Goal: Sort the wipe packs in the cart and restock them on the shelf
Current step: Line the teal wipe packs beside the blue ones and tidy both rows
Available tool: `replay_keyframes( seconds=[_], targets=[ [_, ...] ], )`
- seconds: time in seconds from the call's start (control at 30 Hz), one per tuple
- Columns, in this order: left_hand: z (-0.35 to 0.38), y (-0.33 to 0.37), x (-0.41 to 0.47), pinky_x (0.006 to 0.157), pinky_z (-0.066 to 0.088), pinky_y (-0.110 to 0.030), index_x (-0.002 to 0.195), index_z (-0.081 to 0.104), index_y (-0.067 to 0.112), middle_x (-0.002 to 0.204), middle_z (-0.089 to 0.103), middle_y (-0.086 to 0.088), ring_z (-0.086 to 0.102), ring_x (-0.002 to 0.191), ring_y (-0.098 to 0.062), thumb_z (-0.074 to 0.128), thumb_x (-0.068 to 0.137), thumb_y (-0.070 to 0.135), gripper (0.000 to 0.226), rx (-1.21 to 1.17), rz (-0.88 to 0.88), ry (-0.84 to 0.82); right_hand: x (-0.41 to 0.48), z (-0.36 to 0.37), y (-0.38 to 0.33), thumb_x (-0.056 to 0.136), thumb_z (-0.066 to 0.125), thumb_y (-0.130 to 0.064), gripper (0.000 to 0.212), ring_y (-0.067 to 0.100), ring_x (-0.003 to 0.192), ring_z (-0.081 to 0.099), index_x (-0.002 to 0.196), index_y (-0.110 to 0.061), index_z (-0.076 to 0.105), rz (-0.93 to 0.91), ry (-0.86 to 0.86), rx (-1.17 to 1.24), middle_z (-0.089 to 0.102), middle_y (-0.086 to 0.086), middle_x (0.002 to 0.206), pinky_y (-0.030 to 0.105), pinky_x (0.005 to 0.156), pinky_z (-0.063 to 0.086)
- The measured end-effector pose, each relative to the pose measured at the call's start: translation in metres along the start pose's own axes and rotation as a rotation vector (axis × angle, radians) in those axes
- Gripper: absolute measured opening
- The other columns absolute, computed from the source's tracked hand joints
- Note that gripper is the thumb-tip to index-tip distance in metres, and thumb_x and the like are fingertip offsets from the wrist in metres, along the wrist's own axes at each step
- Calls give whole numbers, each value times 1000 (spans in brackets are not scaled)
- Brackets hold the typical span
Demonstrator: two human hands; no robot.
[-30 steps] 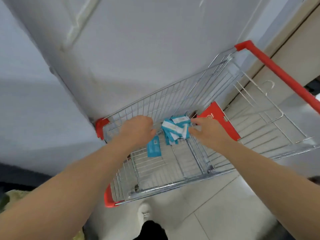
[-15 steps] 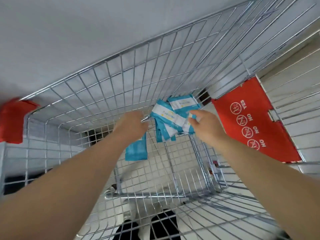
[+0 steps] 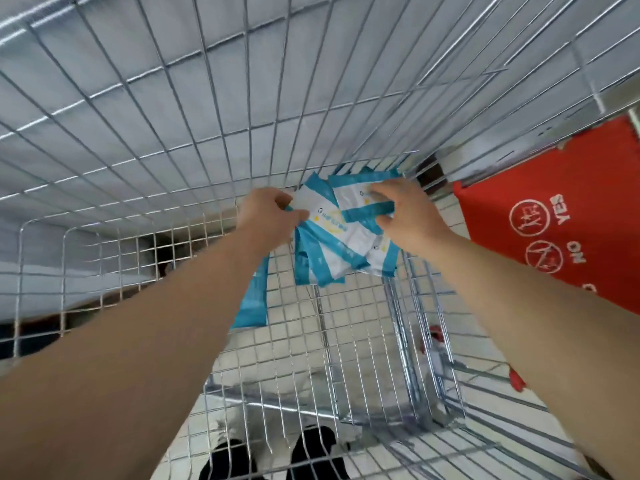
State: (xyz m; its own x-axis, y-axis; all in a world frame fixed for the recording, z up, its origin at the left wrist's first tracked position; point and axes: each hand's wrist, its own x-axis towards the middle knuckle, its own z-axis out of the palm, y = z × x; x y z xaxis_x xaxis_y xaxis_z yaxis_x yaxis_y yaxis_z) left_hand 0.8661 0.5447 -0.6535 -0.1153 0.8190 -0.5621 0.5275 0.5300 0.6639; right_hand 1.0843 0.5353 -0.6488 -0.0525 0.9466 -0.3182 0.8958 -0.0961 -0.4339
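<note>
**Wipe packs gathered between both hands, low in the cart**

The fingers point(image 3: 375, 192) of the right hand point(image 3: 408, 220) are curved over the uppermost of the wipe packs point(image 3: 343, 237), and the thumb is set against its near edge, so that pack is grasped rather than merely touched. The fingers point(image 3: 277, 202) of the left hand point(image 3: 266, 216) are curled, and a white corner of the bundle is pinched between them and the thumb. Whether more than one pack is caught there cannot be told.

The bundle is held fanned between the two hands, apparently so that the packs can be squared up and sorted before being lifted out. It is held deep inside the cart point(image 3: 207, 116), just beside the red panel point(image 3: 554, 244), between that panel and the left hand.

A single pack point(image 3: 251, 303) is seen farther from the red panel, partly hidden under the left forearm. Whether it rests on the wire floor cannot be judged.

No shelf is in view, so restocking is judged not yet begun. Dark shoes point(image 3: 311, 452) are seen through the wire floor, well apart from the red panel.
</note>
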Motion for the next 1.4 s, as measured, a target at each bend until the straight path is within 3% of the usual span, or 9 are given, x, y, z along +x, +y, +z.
replay_keyframes(
  seconds=[0.23,0.4,0.57,0.73,0.83,0.93,1.03,1.2,1.4],
  targets=[
    [-11,-10,-19,69,61,-37,89,58,4,84,67,-12,72,64,-22,64,88,3,6,-264,-88,65,-3,-2,1,84,66,-5,16,28,94,60,96,-9,74,-120,134,46,65,10,98,34,81,46],
    [-23,-18,-38,65,61,-40,107,47,5,105,60,-21,73,77,-30,49,92,-1,16,-497,-233,-48,-34,18,-25,80,73,-7,9,25,113,52,88,-11,75,-191,10,223,53,4,117,36,99,41],
    [-28,-27,-47,68,61,-41,121,55,26,107,66,-2,70,91,-24,68,87,28,37,-401,-149,-216,-48,27,-36,83,69,-3,17,18,128,36,96,-10,76,-197,-19,258,44,13,138,-7,94,11],
    [-20,-32,-45,65,59,-25,105,68,15,96,73,-2,72,82,-15,75,82,20,25,-350,-111,-163,-57,29,-29,88,61,0,23,13,126,43,100,-14,75,-176,-86,331,47,2,139,4,100,30],
    [-20,-38,-47,67,60,-27,100,65,17,96,72,-4,70,81,-17,72,84,13,18,-280,-115,-187,-59,28,-23,87,60,4,25,14,106,58,107,-7,68,46,48,528,59,4,119,27,95,49],
    [-20,-38,-52,61,55,-28,104,57,18,100,67,-9,65,81,-20,64,85,-3,29,-250,-125,-278,-61,31,-23,85,64,1,36,14,97,62,120,-9,61,215,-64,597,62,6,111,25,84,54],
    [-18,-38,-53,84,56,-44,105,58,15,106,67,-17,67,95,-34,60,82,-10,34,-348,-237,-401,-62,40,-28,80,66,5,40,16,95,62,117,-9,64,207,-100,575,64,6,105,24,84,51],
    [-9,-46,-53,70,50,-27,101,66,14,92,69,-2,64,82,-19,85,68,17,38,239,-25,-423,-66,45,-27,77,69,5,27,17,88,66,102,-7,70,180,-93,598,69,6,96,23,84,54],
    [-1,-59,-56,72,40,-26,109,62,13,92,61,0,55,81,-17,69,83,23,29,517,142,-342,-69,32,1,88,57,-1,30,24,110,55,118,-4,61,242,196,283,57,13,119,16,84,37]
  ],
)
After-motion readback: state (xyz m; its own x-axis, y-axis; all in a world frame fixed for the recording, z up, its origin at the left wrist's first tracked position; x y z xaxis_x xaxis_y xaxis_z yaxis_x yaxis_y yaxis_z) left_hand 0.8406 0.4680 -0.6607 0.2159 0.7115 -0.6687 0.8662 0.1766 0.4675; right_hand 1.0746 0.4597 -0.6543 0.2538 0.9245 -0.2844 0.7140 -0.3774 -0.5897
